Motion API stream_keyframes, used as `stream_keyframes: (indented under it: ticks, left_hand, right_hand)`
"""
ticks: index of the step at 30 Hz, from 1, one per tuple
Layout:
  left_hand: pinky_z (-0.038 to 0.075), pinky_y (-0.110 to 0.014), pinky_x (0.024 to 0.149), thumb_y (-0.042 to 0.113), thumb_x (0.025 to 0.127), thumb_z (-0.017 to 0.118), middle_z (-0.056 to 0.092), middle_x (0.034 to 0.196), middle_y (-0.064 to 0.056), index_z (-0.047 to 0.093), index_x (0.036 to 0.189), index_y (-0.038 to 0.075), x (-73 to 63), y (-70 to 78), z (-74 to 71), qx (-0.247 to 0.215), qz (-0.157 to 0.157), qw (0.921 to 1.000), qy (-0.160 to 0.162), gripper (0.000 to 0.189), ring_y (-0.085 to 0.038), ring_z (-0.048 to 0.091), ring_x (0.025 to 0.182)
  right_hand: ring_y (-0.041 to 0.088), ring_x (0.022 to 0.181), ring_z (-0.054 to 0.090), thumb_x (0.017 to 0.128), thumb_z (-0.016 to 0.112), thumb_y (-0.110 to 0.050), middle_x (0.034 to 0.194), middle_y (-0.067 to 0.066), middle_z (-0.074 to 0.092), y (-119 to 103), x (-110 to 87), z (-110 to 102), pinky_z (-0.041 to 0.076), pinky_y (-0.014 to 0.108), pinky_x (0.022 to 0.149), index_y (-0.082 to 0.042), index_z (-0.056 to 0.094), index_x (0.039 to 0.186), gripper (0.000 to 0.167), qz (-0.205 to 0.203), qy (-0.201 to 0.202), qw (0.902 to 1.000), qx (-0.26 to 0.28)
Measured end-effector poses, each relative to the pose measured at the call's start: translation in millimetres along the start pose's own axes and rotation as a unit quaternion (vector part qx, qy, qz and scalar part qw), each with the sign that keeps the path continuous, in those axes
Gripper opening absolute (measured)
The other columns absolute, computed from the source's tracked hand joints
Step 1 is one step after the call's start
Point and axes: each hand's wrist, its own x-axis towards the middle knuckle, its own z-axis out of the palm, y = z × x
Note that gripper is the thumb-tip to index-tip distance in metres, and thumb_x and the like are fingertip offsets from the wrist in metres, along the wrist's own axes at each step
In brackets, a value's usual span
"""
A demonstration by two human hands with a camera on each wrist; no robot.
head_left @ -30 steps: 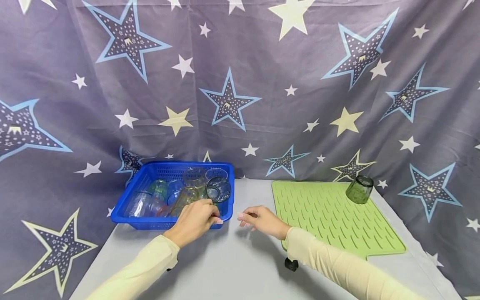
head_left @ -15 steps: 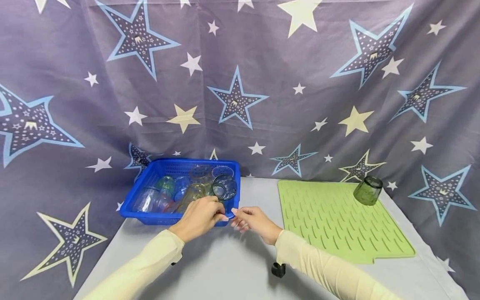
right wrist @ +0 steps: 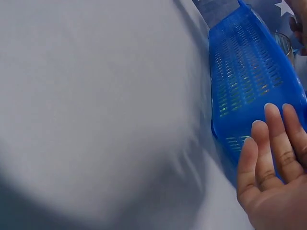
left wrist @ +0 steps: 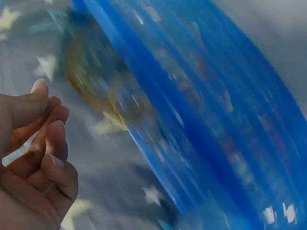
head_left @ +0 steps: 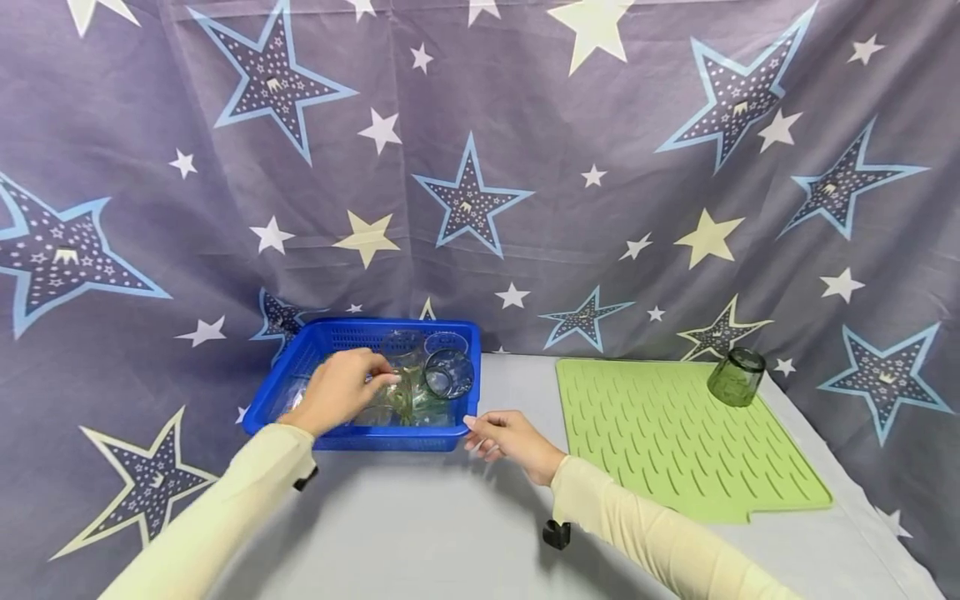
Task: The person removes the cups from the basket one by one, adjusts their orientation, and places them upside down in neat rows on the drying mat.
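Where the left hand (head_left: 341,387) hangs: above the inside of the blue basket (head_left: 423,432), its thumb and fingers loosely bent and near one another, with nothing held between them.
Right hand (head_left: 517,443): at the near right corner of the basket — thumb over the rim, fingers nearly straight below it, so that the edge is lightly pinched.
Blue basket: on the tabletop (head_left: 420,525), left of centre, its slotted walls plain in the right wrist view.
Glassware: several see-through pieces inside the basket; a dark round glass (head_left: 450,373) leans by the right wall and a clear glass (head_left: 446,340) is just behind it. Those under the left hand overlap too much to tell apart, and the left wrist view is blurred.
Green mat (head_left: 675,442): flat on the right of the tabletop, well apart from the basket.
Dark green tumbler (head_left: 737,379): on the mat, at its far right corner.
Backdrop: purple-grey cloth (head_left: 480,100) printed with stars — some white, some yellow, some edged in blue.
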Motion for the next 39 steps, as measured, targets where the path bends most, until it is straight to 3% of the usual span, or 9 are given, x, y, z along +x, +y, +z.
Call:
stream_keyframes:
  ticks: [7,11,13,18,23,30,36,39]
  left_hand:
    - [0.052,-0.041,0.06,0.023,0.095,0.077,0.068,0.083,0.002,0.078,0.093,0.014,3.6,-57.7,-9.4,0.037,-0.055,0.9959,-0.061,0.009,-0.014,0.061,0.067]
    - [0.053,-0.041,0.06,0.022,0.095,0.077,0.068,0.085,0.0,0.077,0.099,0.012,12.7,-76.8,-7.9,0.057,-0.049,0.9925,-0.096,0.011,-0.015,0.062,0.069]
    - [0.053,-0.041,0.061,0.023,0.095,0.077,0.067,0.086,0.0,0.076,0.105,0.012,20.4,-81.8,-5.6,0.065,-0.031,0.9915,-0.109,0.015,-0.016,0.062,0.071]
    - [0.054,-0.042,0.066,0.023,0.095,0.076,0.067,0.094,-0.002,0.074,0.121,0.014,40.9,-82.8,2.0,0.079,0.026,0.9889,-0.123,0.027,-0.018,0.064,0.081]
    - [0.051,-0.039,0.061,0.023,0.096,0.076,0.065,0.103,-0.008,0.073,0.129,0.017,54.4,-74.9,10.9,0.098,0.05,0.9832,-0.146,0.034,-0.016,0.058,0.074]
    - [0.057,-0.045,0.069,0.011,0.091,0.079,0.066,0.104,-0.007,0.077,0.12,0.012,60.3,-71.4,25.2,0.12,0.08,0.9751,-0.168,0.029,-0.022,0.066,0.081]
    - [0.058,-0.048,0.075,0.007,0.086,0.082,0.07,0.104,-0.006,0.078,0.114,0.01,66.0,-70.8,32.4,0.127,0.108,0.9725,-0.163,0.028,-0.029,0.07,0.092]
    - [0.058,-0.048,0.074,0.009,0.086,0.083,0.071,0.102,-0.004,0.078,0.106,0.012,71.9,-68.6,35.4,0.128,0.112,0.9723,-0.16,0.021,-0.028,0.07,0.091]
  right_hand:
    - [0.031,0.088,0.068,0.1,0.068,-0.041,0.103,0.021,0.074,0.7,-1.1,-1.3,0.058,0.044,0.082,0.008,0.068,0.113,0.051,0.002,0.005,1.0,-0.001]
    - [0.04,0.093,0.067,0.1,0.067,-0.042,0.104,0.022,0.073,0.4,-2.5,-2.3,0.058,0.045,0.082,0.008,0.069,0.114,0.052,0.003,0.005,1.0,0.0]
    - [0.042,0.096,0.066,0.1,0.066,-0.043,0.105,0.021,0.073,0.4,-2.8,-3.0,0.057,0.046,0.083,0.006,0.07,0.113,0.05,0.002,0.004,1.0,-0.003]
    - [0.041,0.096,0.067,0.101,0.066,-0.043,0.102,0.017,0.074,0.3,-2.6,-2.5,0.057,0.05,0.086,0.002,0.072,0.111,0.047,0.002,0.005,1.0,-0.007]
    - [0.045,0.097,0.066,0.099,0.067,-0.045,0.102,0.018,0.074,2.3,-1.1,0.8,0.056,0.052,0.086,0.006,0.071,0.114,0.053,0.002,0.007,1.0,-0.003]
    - [0.045,0.097,0.066,0.099,0.068,-0.046,0.101,0.016,0.075,6.0,0.1,3.0,0.056,0.055,0.087,0.005,0.071,0.113,0.053,0.006,0.008,0.9999,0.003]
    - [0.047,0.098,0.065,0.098,0.068,-0.048,0.1,0.015,0.075,6.2,-0.4,0.7,0.056,0.055,0.087,0.006,0.071,0.112,0.055,0.007,0.009,0.9999,0.003]
    - [0.043,0.095,0.067,0.098,0.068,-0.048,0.099,0.014,0.075,5.4,-1.6,-1.4,0.056,0.055,0.087,0.006,0.071,0.112,0.055,0.008,0.014,0.9999,0.003]
